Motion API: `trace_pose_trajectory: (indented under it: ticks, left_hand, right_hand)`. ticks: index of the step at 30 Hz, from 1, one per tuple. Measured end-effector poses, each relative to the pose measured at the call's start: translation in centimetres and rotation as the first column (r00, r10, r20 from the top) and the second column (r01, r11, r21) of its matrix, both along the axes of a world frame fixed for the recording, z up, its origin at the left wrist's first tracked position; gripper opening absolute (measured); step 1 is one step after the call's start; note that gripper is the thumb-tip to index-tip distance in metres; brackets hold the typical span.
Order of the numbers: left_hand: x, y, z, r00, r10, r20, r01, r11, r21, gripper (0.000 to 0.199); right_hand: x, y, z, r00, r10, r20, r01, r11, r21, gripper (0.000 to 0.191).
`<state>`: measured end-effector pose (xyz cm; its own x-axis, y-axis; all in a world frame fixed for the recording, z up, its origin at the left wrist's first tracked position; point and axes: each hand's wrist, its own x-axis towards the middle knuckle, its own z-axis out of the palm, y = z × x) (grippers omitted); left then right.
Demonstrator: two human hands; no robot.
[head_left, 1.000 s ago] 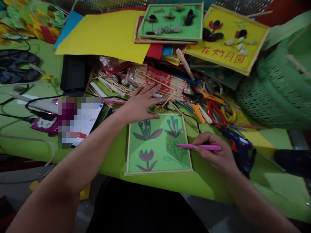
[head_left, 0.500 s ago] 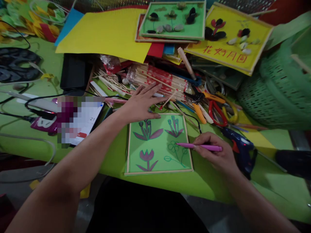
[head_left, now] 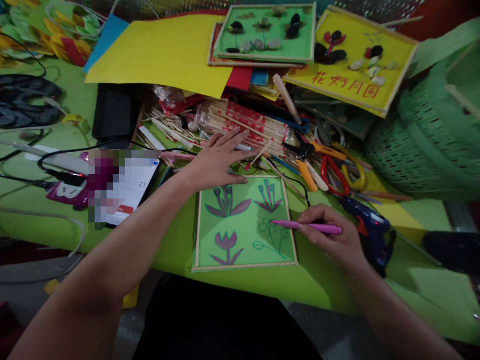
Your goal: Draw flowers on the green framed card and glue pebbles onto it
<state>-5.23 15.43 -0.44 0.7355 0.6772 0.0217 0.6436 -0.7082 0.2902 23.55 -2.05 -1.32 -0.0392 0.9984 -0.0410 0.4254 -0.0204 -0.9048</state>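
Observation:
A green card (head_left: 242,250) edged with thin wooden sticks lies on the table in front of me. Three flowers on it are filled in with purple, and a flower at its right side is only a green outline. My right hand (head_left: 333,237) pinches a purple-pink marker pen (head_left: 318,227), whose tip meets that outlined flower. My left hand (head_left: 221,162) is spread, fingers apart, over the card's top edge, its thumb at the upper flowers. The fingers reach toward bundled wooden sticks (head_left: 255,125) and hold nothing.
Pliers with orange handles (head_left: 308,175), red-handled scissors (head_left: 334,175) and a blue glue gun (head_left: 371,225) lie right of the card. A green basket (head_left: 435,135) stands far right. A phone (head_left: 131,192) and a purple power strip (head_left: 71,192) are left. Yellow paper (head_left: 161,55) lies behind.

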Motion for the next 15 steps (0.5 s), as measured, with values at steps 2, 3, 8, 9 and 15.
trace_pose_trajectory:
  ticks: [2,3,8,9,15]
  left_hand:
    - [-0.01,-0.02,0.05,1.0,-0.002,0.009,0.002,1.0,-0.007,0.075]
    - [-0.01,-0.03,0.06,1.0,-0.001,0.014,0.001,1.0,-0.009,0.075]
    - [0.1,-0.06,0.2,1.0,0.014,0.006,-0.013,1.0,-0.025,0.075]
    - [0.13,-0.07,0.25,1.0,0.015,0.003,-0.015,0.999,-0.028,0.075]
    - [0.17,-0.11,0.42,1.0,0.006,-0.005,-0.006,1.0,-0.015,0.076]
  right_hand:
    - [-0.02,0.02,0.05,1.0,-0.012,-0.01,0.012,1.0,0.0,0.017]
    - [-0.03,0.03,0.11,1.0,-0.012,-0.013,0.012,1.0,-0.003,0.018]
    - [0.03,0.05,0.24,1.0,0.021,-0.011,-0.021,1.0,-0.01,0.02]
    - [0.07,0.03,0.2,1.0,0.027,-0.01,-0.027,1.0,-0.011,0.019]
    - [0.25,-0.16,-0.18,1.0,0.021,-0.011,-0.021,1.0,0.005,0.011]
